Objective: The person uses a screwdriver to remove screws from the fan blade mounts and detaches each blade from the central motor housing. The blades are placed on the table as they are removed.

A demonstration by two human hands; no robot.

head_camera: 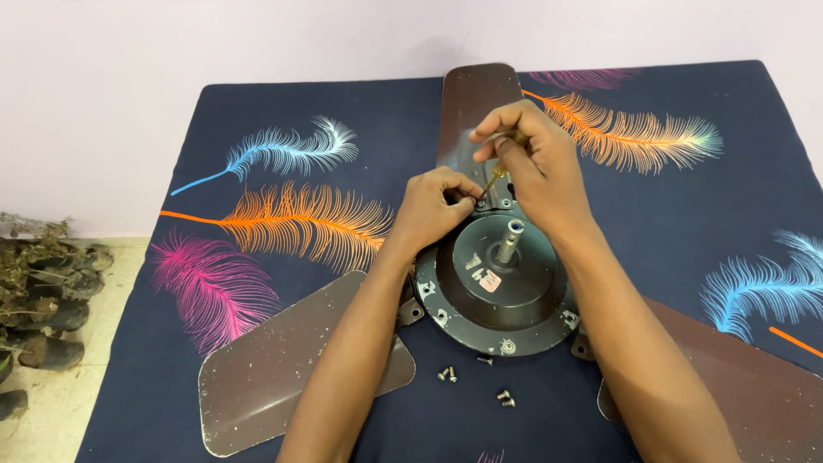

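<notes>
A brown ceiling fan lies on a dark blue cloth with feather prints. Its round black motor point(497, 287) sits in the middle with a metal shaft point(512, 240) standing up. My right hand point(531, 163) grips a thin screwdriver point(495, 177) with a yellowish handle, tip down at the bracket of the far blade point(476, 107). My left hand point(435, 206) pinches at that same bracket, fingers closed beside the screwdriver tip. What it pinches is hidden.
Two more blades spread toward me, one at the left point(283, 369) and one at the right point(754, 386). Several loose screws point(476, 377) lie on the cloth point(214, 129) in front of the motor. Dark pots with dry plants point(43, 291) stand on the floor at the left.
</notes>
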